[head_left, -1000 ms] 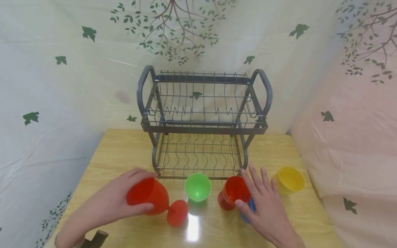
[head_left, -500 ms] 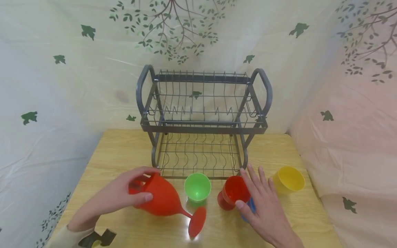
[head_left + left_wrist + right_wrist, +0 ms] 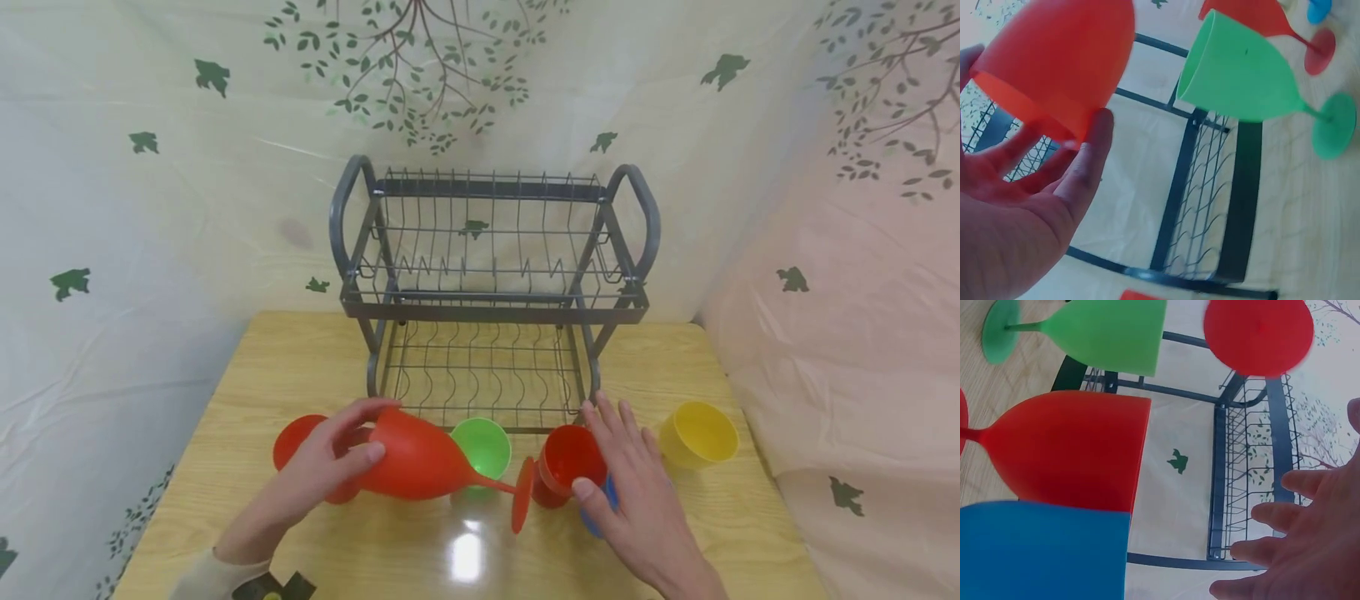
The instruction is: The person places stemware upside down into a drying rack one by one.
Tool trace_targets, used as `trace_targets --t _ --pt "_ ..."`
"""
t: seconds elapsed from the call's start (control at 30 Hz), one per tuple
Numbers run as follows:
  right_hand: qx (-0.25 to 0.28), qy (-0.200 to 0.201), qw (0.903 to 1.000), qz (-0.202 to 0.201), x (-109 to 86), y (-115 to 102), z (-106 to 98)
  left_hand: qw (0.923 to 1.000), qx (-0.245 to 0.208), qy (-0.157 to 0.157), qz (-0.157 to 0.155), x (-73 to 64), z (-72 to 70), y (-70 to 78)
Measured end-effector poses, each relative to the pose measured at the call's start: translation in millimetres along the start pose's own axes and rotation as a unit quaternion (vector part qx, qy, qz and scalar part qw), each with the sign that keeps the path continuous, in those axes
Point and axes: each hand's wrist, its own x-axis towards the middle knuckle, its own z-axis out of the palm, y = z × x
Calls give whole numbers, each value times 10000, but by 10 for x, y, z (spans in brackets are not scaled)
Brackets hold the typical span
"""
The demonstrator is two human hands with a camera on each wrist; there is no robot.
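My left hand (image 3: 318, 471) grips a red plastic goblet (image 3: 420, 458) by its bowl, near the rim. The goblet is tipped on its side in the air, its round foot pointing right. In the left wrist view, thumb and fingers curl around the rim of this goblet (image 3: 1066, 62). Behind its stem stands a green goblet (image 3: 483, 442), partly covered. My right hand (image 3: 637, 500) is held with fingers spread above a blue goblet (image 3: 592, 521), mostly hidden beneath it. Beside the right thumb stands another red goblet (image 3: 573, 458). Nothing is held in the right hand (image 3: 1316, 531).
Another red goblet (image 3: 296, 437) stands behind the left hand, partly hidden. A yellow cup (image 3: 701, 433) is on the right of the wooden table (image 3: 300, 358). A two-tier dark dish rack (image 3: 495, 312) stands at the back, before a leaf-patterned cloth (image 3: 225, 192).
My left hand has moved right and tipped the red goblet so its foot swung right and up. The red goblet behind the hand now shows. The right hand has hardly moved.
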Motion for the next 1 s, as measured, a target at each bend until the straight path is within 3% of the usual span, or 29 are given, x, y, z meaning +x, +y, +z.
trace_targets --t 0.27,0.37,0.57,0.8,1.0 --pt "895 440 9948 -205 30 -50 58 9922 -915 835 127 28 202 -93" --pt "1154 464 9922 -120 38 -78 87 9832 -1475 1073 99 49 283 -101" --pt "1660 499 9839 445 59 -132 171 9607 -2305 1543 52 89 453 -80" --pt "2240 316 9697 918 82 -191 295 9395 -3070 1445 464 131 638 -141" --pt "2718 173 9511 1456 85 -283 389 9281 -3384 1273 891 182 794 -190"
